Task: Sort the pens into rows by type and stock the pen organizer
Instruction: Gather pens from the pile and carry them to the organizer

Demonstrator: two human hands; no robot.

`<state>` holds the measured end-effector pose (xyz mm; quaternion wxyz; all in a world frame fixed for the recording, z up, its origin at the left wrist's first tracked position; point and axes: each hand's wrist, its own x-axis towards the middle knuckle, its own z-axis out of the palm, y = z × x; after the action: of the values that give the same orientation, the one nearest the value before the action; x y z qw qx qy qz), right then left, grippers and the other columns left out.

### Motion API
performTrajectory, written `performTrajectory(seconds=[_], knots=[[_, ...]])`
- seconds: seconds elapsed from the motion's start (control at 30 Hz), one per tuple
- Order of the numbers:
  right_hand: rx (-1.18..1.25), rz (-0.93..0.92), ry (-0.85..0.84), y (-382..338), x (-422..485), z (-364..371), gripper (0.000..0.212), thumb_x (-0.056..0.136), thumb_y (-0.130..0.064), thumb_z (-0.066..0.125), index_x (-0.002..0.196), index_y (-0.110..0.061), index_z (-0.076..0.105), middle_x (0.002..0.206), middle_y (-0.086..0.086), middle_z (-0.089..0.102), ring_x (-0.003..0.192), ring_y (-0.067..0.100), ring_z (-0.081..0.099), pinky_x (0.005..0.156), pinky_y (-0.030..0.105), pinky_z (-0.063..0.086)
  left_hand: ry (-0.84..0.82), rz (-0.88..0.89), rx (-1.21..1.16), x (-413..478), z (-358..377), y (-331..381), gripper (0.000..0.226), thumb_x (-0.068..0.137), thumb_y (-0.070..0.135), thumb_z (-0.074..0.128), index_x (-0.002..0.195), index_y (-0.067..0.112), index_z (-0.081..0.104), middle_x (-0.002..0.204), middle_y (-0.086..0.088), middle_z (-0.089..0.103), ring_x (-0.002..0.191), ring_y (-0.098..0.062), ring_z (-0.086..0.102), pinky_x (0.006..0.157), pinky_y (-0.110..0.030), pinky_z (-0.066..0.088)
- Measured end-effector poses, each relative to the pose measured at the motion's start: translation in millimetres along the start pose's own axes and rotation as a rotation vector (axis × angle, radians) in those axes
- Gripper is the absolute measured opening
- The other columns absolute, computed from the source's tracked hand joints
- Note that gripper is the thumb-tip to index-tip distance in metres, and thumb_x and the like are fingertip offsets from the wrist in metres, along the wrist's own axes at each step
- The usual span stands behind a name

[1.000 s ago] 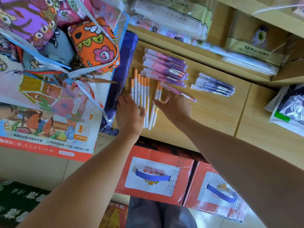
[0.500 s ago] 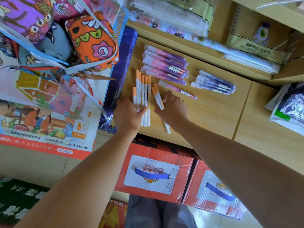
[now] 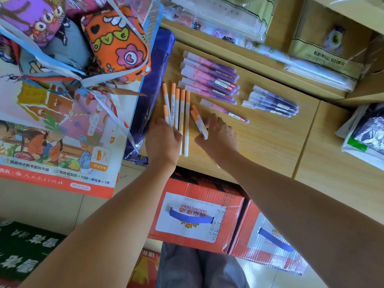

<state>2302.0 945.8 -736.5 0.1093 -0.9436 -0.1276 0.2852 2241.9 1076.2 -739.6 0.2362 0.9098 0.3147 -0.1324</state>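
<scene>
On the wooden counter, just right of the row of orange-capped pens, our right hand pinches two loose orange-capped pens between thumb and fingers. They are tilted, with their caps pointing up and left toward the row. Our left hand lies over the row's near ends, fingers pressing down and, as far as we can tell, not curled round any pen. Beyond the row sits the stack of pink pens. A single pink pen lies apart to the row's right, and the bundle of dark purple pens lies farther right. We judge this the sorting step, with the orange type nearly gathered. The next move calls for turning the pair parallel to the row, laying it against the row's right edge and squaring the ends. No pen organizer is in view, so we judge stocking not yet begun.
</scene>
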Motion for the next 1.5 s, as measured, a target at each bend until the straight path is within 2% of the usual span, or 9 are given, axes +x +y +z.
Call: performTrajectory(seconds=[0.37,0.53,0.7,0.83,0.93,1.03,1.2,1.37,1.5], knots=[[-0.077,-0.030,-0.031,1,-1,-1,0.042,0.086,-0.033,0.061,0.115,-0.008,0.044,0.104,0.006,0.053,0.085,0.022,0.054,0.066,0.030,0.039,-0.078,0.021,0.125,7,0,3,0.037,0.095,0.030,0.050,0.114,-0.001,0.051,0.109,-0.018,0.059,0.097,-0.028,0.060,0.074,-0.032,0.049],[-0.058,-0.036,-0.004,2,-4,1,0.041,0.084,-0.029,0.063,0.115,-0.008,0.045,0.104,0.005,0.055,0.085,0.023,0.057,0.066,0.030,0.042,-0.073,0.011,-0.118,8,0,-7,0.026,0.092,0.021,0.051,0.107,-0.001,0.050,0.097,-0.017,0.064,0.084,-0.031,0.066,0.065,-0.034,0.052],[-0.042,0.007,-0.052,1,-5,1,0.038,0.084,-0.027,0.063,0.116,-0.011,0.050,0.102,0.006,0.057,0.087,0.024,0.057,0.069,0.030,0.040,-0.094,-0.023,-0.246,5,-8,-9,0.037,0.092,0.013,0.048,0.124,-0.003,0.041,0.099,-0.016,0.061,0.082,-0.033,0.060,0.063,-0.028,0.036],[0.169,0.076,0.001,-7,-5,0,0.014,0.088,-0.021,0.055,0.100,-0.013,0.055,0.081,0.005,0.056,0.077,0.025,0.056,0.061,0.030,0.036,-0.158,-0.034,-0.368,3,-7,-13,0.016,0.092,0.010,0.049,0.105,0.002,0.042,0.083,-0.007,0.050,0.069,-0.022,0.050,0.047,-0.018,0.031],[0.278,0.099,0.014,-15,3,-3,0.016,0.092,-0.023,0.050,0.081,-0.012,0.047,0.067,0.001,0.047,0.066,0.023,0.048,0.050,0.030,0.029,-0.223,-0.060,-0.536,1,-5,-19,0.013,0.087,0.020,0.046,0.092,0.014,0.036,0.075,-0.012,0.045,0.065,-0.028,0.049,0.053,-0.032,0.041],[0.314,0.057,-0.013,-29,13,-1,0.021,0.092,-0.032,0.057,0.086,-0.013,0.053,0.073,0.002,0.054,0.069,0.023,0.052,0.050,0.027,0.030,-0.206,-0.139,-0.522,1,-10,-22,0.022,0.090,0.020,0.045,0.104,0.003,0.041,0.082,-0.018,0.053,0.071,-0.037,0.055,0.066,-0.044,0.049],[0.233,0.076,-0.011,-44,23,9,0.033,0.085,-0.044,0.066,0.084,-0.016,0.049,0.083,0.004,0.055,0.077,0.021,0.050,0.058,0.027,0.029,-0.161,-0.096,-0.599,-2,-15,-26,0.025,0.094,0.014,0.044,0.110,-0.004,0.040,0.082,-0.027,0.056,0.075,-0.048,0.059,0.060,-0.051,0.052],[0.140,0.099,-0.039,-57,24,15,0.034,0.083,-0.037,0.069,0.100,-0.008,0.060,0.087,0.005,0.055,0.085,0.024,0.054,0.058,0.027,0.033,-0.178,-0.159,-0.664,-2,-16,-25,0.031,0.093,0.019,0.044,0.113,-0.005,0.039,0.091,-0.032,0.057,0.081,-0.050,0.059,0.067,-0.052,0.053],[0.174,0.079,-0.105,-55,16,11,0.021,0.082,-0.026,0.068,0.089,-0.011,0.055,0.081,0.005,0.053,0.078,0.024,0.052,0.053,0.027,0.034,-0.205,-0.219,-0.728,-4,-20,-22,0.039,0.086,0.026,0.044,0.114,-0.002,0.039,0.095,-0.034,0.054,0.079,-0.049,0.056,0.067,-0.045,0.051]])
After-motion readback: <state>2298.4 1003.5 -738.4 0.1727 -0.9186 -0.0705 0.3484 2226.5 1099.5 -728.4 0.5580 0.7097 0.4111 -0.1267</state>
